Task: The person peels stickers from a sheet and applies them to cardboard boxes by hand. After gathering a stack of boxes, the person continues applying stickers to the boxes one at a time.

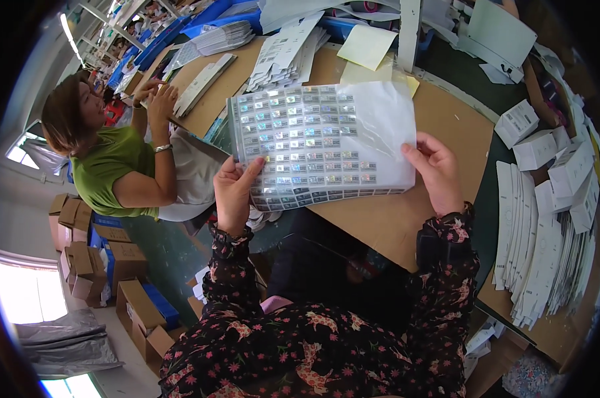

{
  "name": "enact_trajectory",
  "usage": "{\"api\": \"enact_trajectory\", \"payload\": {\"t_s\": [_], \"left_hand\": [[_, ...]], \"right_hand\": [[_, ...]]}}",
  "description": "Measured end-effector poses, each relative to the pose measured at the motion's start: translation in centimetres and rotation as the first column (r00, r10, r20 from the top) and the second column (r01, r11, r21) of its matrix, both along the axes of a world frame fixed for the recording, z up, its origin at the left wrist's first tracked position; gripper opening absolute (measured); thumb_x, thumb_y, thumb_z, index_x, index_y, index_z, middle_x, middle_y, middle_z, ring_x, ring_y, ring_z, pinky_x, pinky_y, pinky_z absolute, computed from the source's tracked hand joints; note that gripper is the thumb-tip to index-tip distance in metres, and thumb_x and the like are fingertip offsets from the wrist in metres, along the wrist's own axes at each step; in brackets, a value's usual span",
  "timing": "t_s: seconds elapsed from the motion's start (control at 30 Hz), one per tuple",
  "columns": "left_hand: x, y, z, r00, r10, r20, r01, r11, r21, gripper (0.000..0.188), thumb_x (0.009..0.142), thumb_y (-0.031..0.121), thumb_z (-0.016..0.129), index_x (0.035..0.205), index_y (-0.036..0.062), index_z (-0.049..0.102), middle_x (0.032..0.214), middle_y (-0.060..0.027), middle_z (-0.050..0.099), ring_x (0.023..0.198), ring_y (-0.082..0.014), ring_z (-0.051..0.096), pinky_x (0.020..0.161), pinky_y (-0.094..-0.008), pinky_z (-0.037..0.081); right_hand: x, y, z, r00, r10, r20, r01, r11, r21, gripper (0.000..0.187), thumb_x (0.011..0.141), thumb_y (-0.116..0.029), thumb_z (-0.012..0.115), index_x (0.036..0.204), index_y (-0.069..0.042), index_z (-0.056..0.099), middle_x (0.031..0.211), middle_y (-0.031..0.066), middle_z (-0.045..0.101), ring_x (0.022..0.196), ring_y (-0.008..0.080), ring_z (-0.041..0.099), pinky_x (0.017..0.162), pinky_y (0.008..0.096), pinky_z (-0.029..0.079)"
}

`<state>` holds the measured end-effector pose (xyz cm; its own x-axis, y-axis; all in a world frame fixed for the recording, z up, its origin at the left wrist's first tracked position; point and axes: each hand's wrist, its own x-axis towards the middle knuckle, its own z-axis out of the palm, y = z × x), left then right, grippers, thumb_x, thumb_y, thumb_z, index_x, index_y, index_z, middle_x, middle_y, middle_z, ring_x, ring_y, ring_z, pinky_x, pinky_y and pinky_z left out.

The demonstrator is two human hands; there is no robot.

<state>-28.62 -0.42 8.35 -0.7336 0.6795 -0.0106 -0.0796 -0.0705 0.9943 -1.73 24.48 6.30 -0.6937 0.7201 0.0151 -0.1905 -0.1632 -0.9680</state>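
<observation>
Between my two hands is a sheet of small shiny holographic stickers [306, 132], held up above the table. Rows of stickers cover its left and middle part; its right part is bare whitish backing. My left hand [235, 189] pinches the left edge, thumb on top. My right hand [436, 169] grips the right edge, also with the thumb on top. The lower edge of the sheet curls, showing a further row of stickers. Beneath it lies the brown tabletop [379, 222], partly hidden by the sheet.
Stacked flat white printed cartons [283, 56] and a yellowish paper [366, 46] lie beyond the sheet. At right are small white boxes [535, 149] and a long row of flat cartons [519, 245]. A co-worker in green [118, 159] is at left, near cardboard boxes [84, 265].
</observation>
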Motion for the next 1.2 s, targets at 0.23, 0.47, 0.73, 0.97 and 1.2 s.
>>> {"api": "enact_trajectory", "payload": {"t_s": [0.23, 0.47, 0.73, 0.97, 1.2], "left_hand": [[1.0, 1.6, 0.3, 0.990, 0.057, -0.132, -0.063, 0.997, -0.040, 0.022, 0.096, 0.004, 0.071, 0.115, -0.0047, 0.068, 0.105, -0.0097, 0.076, 0.087, -0.0097, 0.069, 0.078, -0.0230, 0.054], [-0.5, 5.6, 0.8, 0.997, 0.003, -0.078, -0.002, 1.000, 0.015, 0.022, 0.096, 0.005, 0.071, 0.115, -0.0054, 0.068, 0.106, -0.0091, 0.075, 0.089, -0.0089, 0.069, 0.080, -0.0230, 0.054], [2.1, 9.0, 1.2, 0.986, -0.167, -0.010, 0.167, 0.981, 0.103, 0.039, 0.103, 0.016, 0.063, 0.137, -0.0022, 0.053, 0.110, -0.0093, 0.072, 0.078, -0.0119, 0.069, 0.063, -0.0219, 0.051], [4.4, 7.1, -1.2, 0.983, -0.185, 0.008, 0.185, 0.978, -0.091, 0.042, 0.105, 0.018, 0.059, 0.141, -0.0015, 0.048, 0.118, -0.0128, 0.067, 0.071, -0.0140, 0.069, 0.058, -0.0212, 0.049], [5.1, 6.4, -3.1, 0.976, -0.213, -0.039, 0.209, 0.973, -0.094, 0.035, 0.105, 0.013, 0.059, 0.135, -0.0023, 0.053, 0.115, -0.0130, 0.069, 0.070, -0.0130, 0.068, 0.059, -0.0212, 0.050]], "right_hand": [[-0.2, 0.0, -1.2, 0.979, -0.184, 0.083, 0.171, 0.975, 0.144, 0.026, 0.100, -0.021, 0.069, 0.113, 0.002, 0.069, 0.092, -0.0006, 0.068, 0.085, 0.0035, 0.060, 0.078, 0.0210, 0.047], [0.2, 0.8, -0.7, 0.963, -0.258, 0.077, 0.254, 0.965, 0.065, 0.025, 0.100, -0.018, 0.068, 0.115, 0.002, 0.069, 0.095, 0.0001, 0.069, 0.086, 0.0041, 0.060, 0.078, 0.0210, 0.047], [2.4, 3.5, -2.1, 0.820, -0.573, -0.011, 0.573, 0.820, -0.005, 0.026, 0.100, -0.016, 0.068, 0.119, 0.002, 0.069, 0.096, 0.0005, 0.069, 0.087, 0.0052, 0.061, 0.076, 0.0216, 0.048], [3.5, 5.5, -3.7, 0.723, -0.689, 0.046, 0.690, 0.717, -0.101, 0.027, 0.098, -0.014, 0.069, 0.119, 0.003, 0.069, 0.097, 0.0016, 0.070, 0.087, 0.0059, 0.062, 0.076, 0.0223, 0.048], [4.1, 7.9, -6.4, 0.632, -0.772, 0.067, 0.775, 0.631, -0.037, 0.030, 0.098, -0.016, 0.070, 0.121, 0.004, 0.068, 0.099, 0.0040, 0.071, 0.086, 0.0098, 0.063, 0.077, 0.0240, 0.050]]}}
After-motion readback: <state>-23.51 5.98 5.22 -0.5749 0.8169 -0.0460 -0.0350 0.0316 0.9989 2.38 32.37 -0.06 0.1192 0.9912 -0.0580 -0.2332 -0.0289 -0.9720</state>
